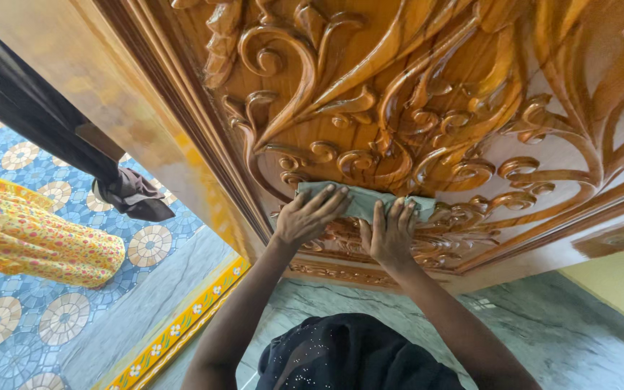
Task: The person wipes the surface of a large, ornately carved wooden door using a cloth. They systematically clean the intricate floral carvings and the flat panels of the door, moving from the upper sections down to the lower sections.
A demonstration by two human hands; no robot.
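Observation:
A glossy carved wooden door panel (413,94) with scrolling leaf reliefs fills the upper view. A grey-green cloth (361,201) is pressed flat against its lower carvings. My left hand (309,215) lies on the cloth's left part, fingers spread. My right hand (390,232) presses the cloth's right part, fingers pointing up. Both forearms reach up from the bottom of the view. The cloth's middle shows between the hands; its lower edge is hidden under them.
A dark garment (348,357) covers my lap at the bottom. The floor (557,332) is grey-green marble with a yellow flowered border strip (182,325). Left, blue patterned tiles (30,325), a yellow flowered fabric (30,231) and a dark bunched cloth (133,195) on a dark bar.

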